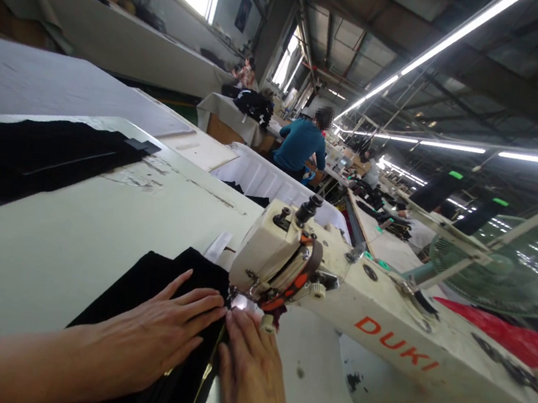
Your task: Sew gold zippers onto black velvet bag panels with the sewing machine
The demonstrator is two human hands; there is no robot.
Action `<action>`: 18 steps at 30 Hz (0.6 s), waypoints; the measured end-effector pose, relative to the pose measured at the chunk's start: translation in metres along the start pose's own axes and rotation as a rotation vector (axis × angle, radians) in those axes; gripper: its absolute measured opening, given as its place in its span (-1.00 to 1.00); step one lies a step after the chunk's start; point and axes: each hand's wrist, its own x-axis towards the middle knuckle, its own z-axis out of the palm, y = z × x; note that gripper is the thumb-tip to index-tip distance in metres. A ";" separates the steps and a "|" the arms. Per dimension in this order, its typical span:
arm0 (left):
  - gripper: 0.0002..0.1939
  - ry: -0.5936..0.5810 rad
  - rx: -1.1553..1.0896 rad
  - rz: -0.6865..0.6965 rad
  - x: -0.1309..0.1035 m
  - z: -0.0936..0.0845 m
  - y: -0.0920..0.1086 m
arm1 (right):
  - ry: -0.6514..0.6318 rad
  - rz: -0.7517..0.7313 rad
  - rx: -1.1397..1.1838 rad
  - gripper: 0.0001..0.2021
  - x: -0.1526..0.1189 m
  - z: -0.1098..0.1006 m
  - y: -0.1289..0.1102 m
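Observation:
Black fabric (134, 289) lies on the pale table under the head of a white sewing machine (395, 335) marked DUKI. My left hand (159, 330) rests flat on this fabric, fingers spread, with the fingertips close to the needle area. Just right of it, my right hand (251, 367) lies at the fabric's right edge, fingers stretched toward the lit needle area. The two hands' fingertips nearly meet in front of the presser foot. A narrow shiny strip runs along the fabric between the hands. The needle itself is hard to make out.
More black fabric (38, 157) lies on the table (36, 268) at the left. Behind the machine stands a white plastic bin (282, 180) with dark pieces inside. A person in a blue top (301, 146) works farther back. A green fan (507, 264) stands at the right.

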 end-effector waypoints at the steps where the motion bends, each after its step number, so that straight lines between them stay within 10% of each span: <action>1: -0.46 -0.003 -0.003 0.003 0.000 0.000 0.000 | 0.000 -0.001 0.004 -0.59 0.000 0.000 0.000; 18: -0.49 -0.017 -0.060 0.031 0.005 -0.003 -0.007 | -0.043 0.032 0.019 -0.56 0.000 -0.001 0.004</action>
